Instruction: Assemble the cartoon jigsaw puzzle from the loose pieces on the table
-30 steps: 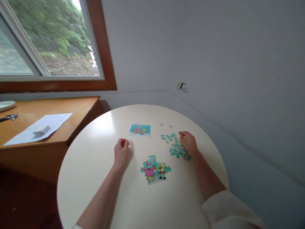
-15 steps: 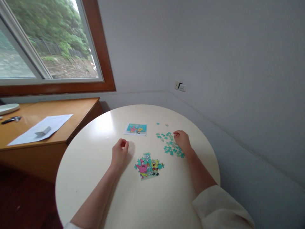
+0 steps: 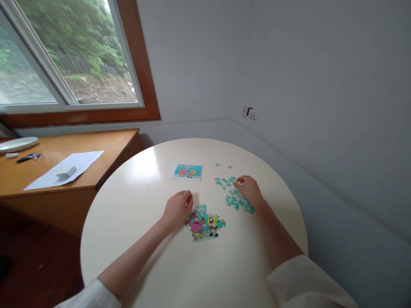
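The partly joined jigsaw puzzle (image 3: 205, 226) lies flat on the round table, showing a pink starfish, a squid figure and a yellow sponge character. Beside its upper left edge is my left hand (image 3: 178, 208), fingers curled together; whatever they may hold is hidden. Loose teal puzzle pieces (image 3: 236, 200) are spread to the right of the joined part. Over them, my right hand (image 3: 249, 189) is closed, thumb and fingertips brought together among the pieces. I cannot make out whether a piece is between them.
A printed reference picture (image 3: 188, 172) lies farther back on the white table (image 3: 128, 226). Two stray pieces (image 3: 230, 167) sit behind the pile. On the left, a wooden desk (image 3: 118, 139) carries paper, a small box and a white plate. A wall stands at the right.
My left hand has moved right and slightly toward me, up to the joined puzzle's left edge. My right hand stays over the loose pieces. The whole view has shifted slightly.
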Demonstrator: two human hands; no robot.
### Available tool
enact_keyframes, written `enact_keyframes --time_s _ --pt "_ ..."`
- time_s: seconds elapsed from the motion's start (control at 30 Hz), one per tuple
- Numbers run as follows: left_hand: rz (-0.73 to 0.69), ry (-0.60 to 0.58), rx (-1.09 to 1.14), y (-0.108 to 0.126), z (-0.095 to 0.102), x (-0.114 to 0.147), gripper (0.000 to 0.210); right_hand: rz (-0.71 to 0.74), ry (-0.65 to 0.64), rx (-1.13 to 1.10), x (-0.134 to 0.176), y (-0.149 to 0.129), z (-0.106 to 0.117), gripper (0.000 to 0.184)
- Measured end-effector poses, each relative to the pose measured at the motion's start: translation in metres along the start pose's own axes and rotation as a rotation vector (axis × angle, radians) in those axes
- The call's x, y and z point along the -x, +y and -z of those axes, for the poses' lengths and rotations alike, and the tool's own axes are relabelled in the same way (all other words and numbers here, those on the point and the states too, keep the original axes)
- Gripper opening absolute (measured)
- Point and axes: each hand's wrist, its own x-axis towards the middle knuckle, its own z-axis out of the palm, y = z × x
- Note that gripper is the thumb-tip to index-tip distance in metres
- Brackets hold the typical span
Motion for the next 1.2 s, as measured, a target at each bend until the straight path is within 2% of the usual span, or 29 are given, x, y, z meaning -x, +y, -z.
enact_keyframes --time_s 0.23,0.37,0.63,0.8,0.9,1.0,1.2 --pt "0.136 0.144 0.317 -0.026 -0.010 -0.007 0.022 -0.017 -0.040 0.083 -0.001 -0.004 0.003 0.024" --pt "0.178 0.180 0.446 -0.036 -0.011 -0.007 0.022 -0.004 -0.063 0.147 0.000 -0.005 0.004 0.025" --pt "0.162 0.165 0.465 -0.034 -0.014 -0.005 0.022 -0.035 -0.089 0.115 0.002 -0.009 0.008 0.023" --pt "0.170 0.176 0.506 -0.037 -0.016 -0.007 0.022 -0.070 -0.058 0.051 0.004 -0.010 0.007 0.018" --pt "0.180 0.189 0.529 -0.040 -0.018 -0.008 0.023 -0.041 -0.023 0.016 0.004 -0.012 0.007 0.010" --pt "0.184 0.185 0.548 -0.040 -0.019 -0.008 0.023 0.021 0.023 -0.089 0.005 -0.017 0.010 0.006" --pt "0.188 0.182 0.560 -0.040 -0.018 -0.008 0.023 0.148 0.026 -0.508 0.015 -0.040 0.014 0.010"
